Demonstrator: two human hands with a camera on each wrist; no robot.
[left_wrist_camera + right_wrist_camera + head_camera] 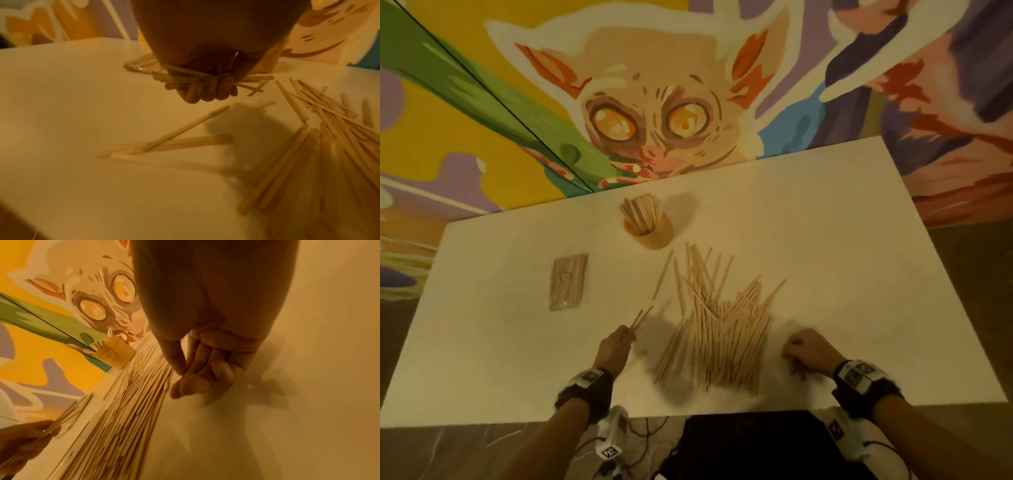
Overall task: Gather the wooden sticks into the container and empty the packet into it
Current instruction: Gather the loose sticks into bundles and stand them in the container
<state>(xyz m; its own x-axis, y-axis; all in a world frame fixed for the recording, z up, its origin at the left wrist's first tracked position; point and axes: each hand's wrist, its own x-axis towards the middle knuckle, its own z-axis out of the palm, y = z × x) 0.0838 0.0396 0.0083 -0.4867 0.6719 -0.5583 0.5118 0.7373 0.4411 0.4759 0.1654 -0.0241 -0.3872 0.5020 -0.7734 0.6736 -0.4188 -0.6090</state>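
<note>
A round wooden container [650,229] stands at the back middle of the white table [859,240], with several sticks upright in it. A big pile of loose wooden sticks [722,329] lies fanned out in front of it. The flat clear packet [568,281] of sticks lies to the left. My left hand [619,342] hovers left of the pile, fingers [207,92] curled round a small bundle of sticks [257,78]. My right hand [803,349] sits just right of the pile with its fingers [201,373] curled and nothing visible in them.
A few stray sticks [185,128] lie on the table under my left hand, and one single stick [663,272] lies between pile and packet. A painted mural wall [654,102] rises behind the table. The table's near edge [688,413] is close to my wrists.
</note>
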